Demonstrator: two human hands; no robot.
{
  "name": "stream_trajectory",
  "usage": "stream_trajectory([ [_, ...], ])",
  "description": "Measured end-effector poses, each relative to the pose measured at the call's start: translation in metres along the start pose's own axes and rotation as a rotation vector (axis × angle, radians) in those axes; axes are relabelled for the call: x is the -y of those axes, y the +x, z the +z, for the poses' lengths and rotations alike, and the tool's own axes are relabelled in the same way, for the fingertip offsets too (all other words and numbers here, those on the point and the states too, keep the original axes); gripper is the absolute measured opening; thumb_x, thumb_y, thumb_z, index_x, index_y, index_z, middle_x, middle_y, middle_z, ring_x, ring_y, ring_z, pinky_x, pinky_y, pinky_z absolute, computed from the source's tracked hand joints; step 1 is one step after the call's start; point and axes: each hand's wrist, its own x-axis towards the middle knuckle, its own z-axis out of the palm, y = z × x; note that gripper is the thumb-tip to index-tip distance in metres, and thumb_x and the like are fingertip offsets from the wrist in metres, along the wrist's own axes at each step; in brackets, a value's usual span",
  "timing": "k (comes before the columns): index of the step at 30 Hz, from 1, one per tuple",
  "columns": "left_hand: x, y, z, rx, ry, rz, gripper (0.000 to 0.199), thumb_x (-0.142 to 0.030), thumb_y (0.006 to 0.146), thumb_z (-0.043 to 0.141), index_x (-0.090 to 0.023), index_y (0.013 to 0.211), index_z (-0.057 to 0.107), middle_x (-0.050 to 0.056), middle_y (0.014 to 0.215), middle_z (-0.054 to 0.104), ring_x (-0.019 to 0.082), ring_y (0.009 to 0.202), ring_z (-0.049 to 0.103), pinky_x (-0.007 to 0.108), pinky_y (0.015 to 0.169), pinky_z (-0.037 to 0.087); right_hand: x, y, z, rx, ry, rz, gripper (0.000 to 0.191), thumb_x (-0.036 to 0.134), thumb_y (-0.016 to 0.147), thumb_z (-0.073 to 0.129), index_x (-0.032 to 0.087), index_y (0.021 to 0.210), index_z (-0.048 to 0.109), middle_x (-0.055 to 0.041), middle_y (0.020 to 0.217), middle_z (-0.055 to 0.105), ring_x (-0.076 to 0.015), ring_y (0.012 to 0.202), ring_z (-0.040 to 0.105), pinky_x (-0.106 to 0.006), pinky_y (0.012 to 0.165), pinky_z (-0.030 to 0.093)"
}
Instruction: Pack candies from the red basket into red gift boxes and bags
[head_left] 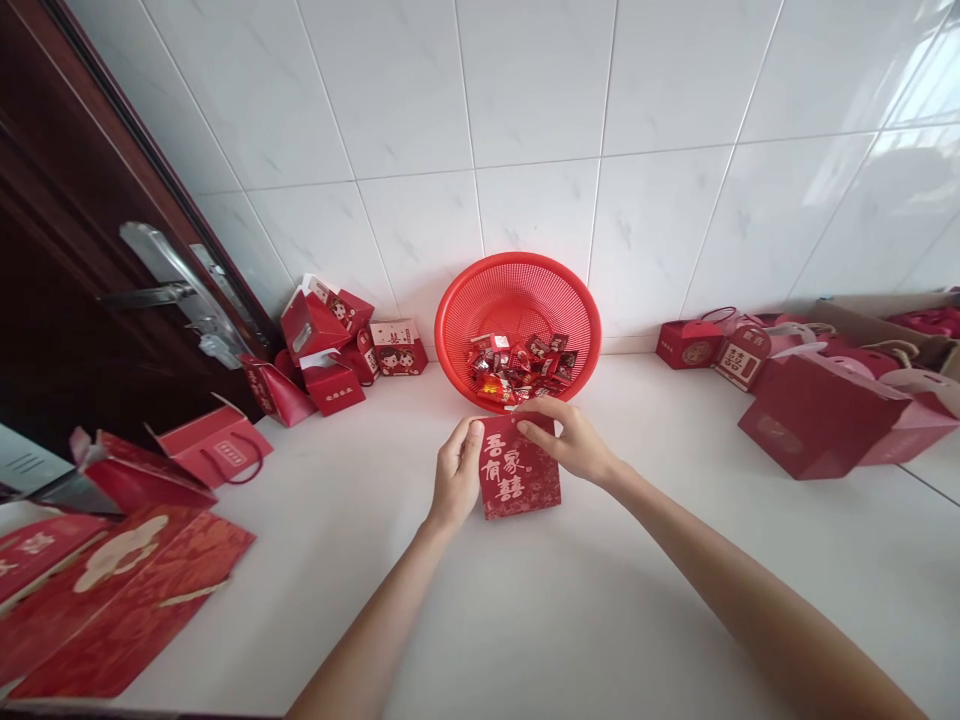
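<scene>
In the middle of the head view, a red gift bag (514,475) with white Chinese characters stands on the white table. My left hand (459,465) is closed on its upper left edge, the thumb on the front face. My right hand (566,437) pinches the top edge near the right corner, with thumb and forefinger close together. The bag's back and inside are hidden. Right behind it, a red plastic colander basket (450,345) leans tilted toward me, with several wrapped candies (525,365) in its lower part.
Small red gift boxes (334,385) cluster at the back left, near a dark door (67,220) with a metal handle. A large red paper bag (127,610) lies at the front left. More red boxes (817,415) and a cardboard carton (862,312) stand on the right. A tiled wall (536,90) borders the back.
</scene>
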Motion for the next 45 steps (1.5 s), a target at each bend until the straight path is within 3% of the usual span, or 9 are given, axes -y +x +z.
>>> stream_trajectory([
  [4, -0.002, -0.002, 0.001, 0.027, 0.003, 0.0, 0.046, -0.062, 0.094, 0.047, -0.02, 0.076, 0.051, -0.003, 0.068, 0.048, 0.014, 0.065, 0.045, 0.023, 0.062, 0.041, 0.003, 0.001, 0.001, -0.078, 0.022, -0.047, 0.007, 0.028, 0.087, 0.066, 0.023, 0.089, 0.07, -0.008, 0.112, 0.068, -0.0241, 0.106, 0.063, -0.039, 0.092, 0.05],
  [10, -0.003, -0.004, 0.004, 0.067, -0.014, -0.002, 0.044, -0.059, 0.096, 0.046, -0.02, 0.079, 0.054, -0.003, 0.068, 0.05, 0.013, 0.064, 0.044, 0.023, 0.061, 0.04, 0.011, 0.003, 0.0, -0.005, 0.022, 0.04, 0.007, 0.024, 0.087, 0.061, 0.021, 0.082, 0.063, -0.0035, 0.088, 0.07, -0.0197, 0.083, 0.064, -0.034, 0.078, 0.051],
  [20, -0.002, -0.004, 0.002, 0.057, -0.043, 0.001, 0.04, -0.056, 0.096, 0.048, -0.02, 0.1, 0.064, 0.004, 0.092, 0.066, 0.018, 0.087, 0.06, 0.026, 0.082, 0.049, 0.011, 0.004, -0.001, 0.009, 0.032, 0.067, 0.009, 0.027, 0.087, 0.06, 0.02, 0.082, 0.063, -0.0024, 0.084, 0.069, -0.0183, 0.078, 0.061, -0.032, 0.074, 0.048],
  [24, -0.002, -0.004, 0.002, 0.068, -0.062, -0.007, 0.038, -0.056, 0.096, 0.049, -0.02, 0.093, 0.062, 0.001, 0.083, 0.063, 0.016, 0.078, 0.058, 0.025, 0.073, 0.049, 0.011, 0.003, -0.004, 0.001, 0.045, 0.068, 0.011, 0.029, 0.088, 0.059, 0.02, 0.083, 0.063, -0.0028, 0.085, 0.068, -0.0186, 0.08, 0.062, -0.032, 0.075, 0.048],
  [30, -0.006, -0.005, 0.002, 0.021, 0.014, 0.039, 0.045, -0.057, 0.094, 0.051, -0.02, 0.067, 0.047, -0.004, 0.061, 0.043, 0.012, 0.058, 0.04, 0.022, 0.056, 0.04, 0.012, 0.004, -0.013, 0.084, 0.055, 0.069, 0.011, 0.03, 0.088, 0.06, 0.02, 0.085, 0.064, -0.0023, 0.084, 0.067, -0.0171, 0.077, 0.06, -0.03, 0.072, 0.047],
  [34, -0.006, -0.005, 0.002, 0.045, 0.012, 0.019, 0.041, -0.058, 0.093, 0.052, -0.02, 0.078, 0.06, 0.0, 0.072, 0.059, 0.016, 0.07, 0.057, 0.025, 0.067, 0.048, 0.015, 0.008, -0.022, 0.146, -0.003, 0.023, 0.012, 0.027, 0.088, 0.058, 0.02, 0.08, 0.063, -0.0018, 0.081, 0.067, -0.0162, 0.073, 0.059, -0.029, 0.07, 0.047],
  [37, -0.001, -0.004, 0.001, 0.015, -0.017, 0.009, 0.041, -0.057, 0.09, 0.057, -0.02, 0.104, 0.067, 0.008, 0.102, 0.071, 0.023, 0.1, 0.066, 0.032, 0.09, 0.051, 0.016, 0.011, -0.039, 0.095, -0.061, 0.005, 0.01, 0.027, 0.086, 0.06, 0.02, 0.082, 0.066, -0.0023, 0.083, 0.069, -0.0172, 0.075, 0.062, -0.03, 0.071, 0.048],
  [39, 0.003, -0.002, -0.001, -0.017, -0.028, -0.015, 0.045, -0.058, 0.088, 0.059, -0.02, 0.112, 0.068, 0.01, 0.111, 0.072, 0.026, 0.109, 0.065, 0.036, 0.096, 0.05, 0.015, 0.014, -0.06, -0.002, -0.094, 0.018, 0.012, 0.03, 0.085, 0.061, 0.02, 0.084, 0.068, -0.0029, 0.086, 0.071, -0.0183, 0.077, 0.064, -0.03, 0.072, 0.049],
  [45, 0.007, 0.002, -0.002, 0.002, -0.011, -0.043, 0.045, -0.06, 0.083, 0.06, -0.019, 0.096, 0.071, 0.01, 0.1, 0.074, 0.026, 0.095, 0.07, 0.038, 0.09, 0.055, 0.006, 0.018, -0.147, -0.344, -0.169, 0.109, 0.015, 0.032, 0.076, 0.066, 0.02, 0.084, 0.068, -0.0054, 0.086, 0.073, -0.0225, 0.08, 0.067, -0.035, 0.071, 0.053],
])
